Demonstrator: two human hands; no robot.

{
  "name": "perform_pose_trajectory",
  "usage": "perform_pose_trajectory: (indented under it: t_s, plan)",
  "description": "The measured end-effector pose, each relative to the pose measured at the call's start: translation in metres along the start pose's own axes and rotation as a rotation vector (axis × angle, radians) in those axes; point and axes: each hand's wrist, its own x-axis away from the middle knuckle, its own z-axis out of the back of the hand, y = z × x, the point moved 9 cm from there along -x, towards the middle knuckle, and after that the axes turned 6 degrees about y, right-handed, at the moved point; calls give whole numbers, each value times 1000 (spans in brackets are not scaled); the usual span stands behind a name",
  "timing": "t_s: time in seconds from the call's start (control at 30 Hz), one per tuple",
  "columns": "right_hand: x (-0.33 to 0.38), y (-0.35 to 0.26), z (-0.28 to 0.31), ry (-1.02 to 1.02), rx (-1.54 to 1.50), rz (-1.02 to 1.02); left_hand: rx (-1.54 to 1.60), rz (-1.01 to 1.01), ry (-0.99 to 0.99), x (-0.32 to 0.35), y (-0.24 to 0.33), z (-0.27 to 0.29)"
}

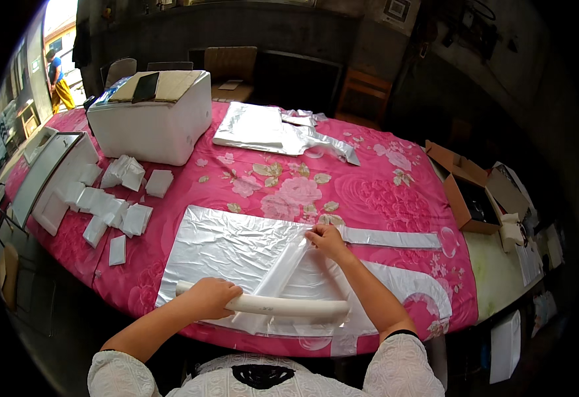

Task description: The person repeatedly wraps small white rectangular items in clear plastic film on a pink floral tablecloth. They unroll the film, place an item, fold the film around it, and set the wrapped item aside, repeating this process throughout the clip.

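A white pipe (292, 306) lies across the near part of a thin silver plastic sheet (216, 238), which is spread on the table. My left hand (210, 298) is closed around the pipe toward its left end. My right hand (327, 241) pinches the sheet near its far edge, where a folded-over flap (279, 268) slants down to the pipe. Long strips run out from the sheet on the right, one straight (395, 238) and one curved (428, 284). The fingertips of my right hand are partly hidden by the hand itself.
A stack of silver sheets (249, 126) lies at the back. Left of it stands a white foam box (154, 122) with cardboard and a dark phone (146, 87) on top. Several white folded packets (111, 208) lie at left. An open cardboard box (468, 198) stands at right.
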Motion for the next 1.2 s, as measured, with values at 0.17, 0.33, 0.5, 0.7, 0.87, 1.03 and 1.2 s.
perform_pose_trajectory:
  t_s: [0.17,0.33,0.5,0.7,0.87,1.03,1.2]
  plan:
    - [-8,-9,-22,-66,129,57,-161,-296,616,-11,34,17]
    - [-6,-24,-20,38,212,159,45,-442,360,-5,71,-43]
    - [28,-129,2,185,295,459,80,-388,272,4,71,-64]
    - [114,-251,9,99,138,783,-30,-322,255,8,64,-72]
    - [228,-331,49,342,27,1155,-55,-285,245,11,60,-68]
    - [277,-356,63,320,215,1152,-26,-339,264,4,72,-69]
    - [307,-369,47,329,291,871,-77,-306,236,6,67,-71]
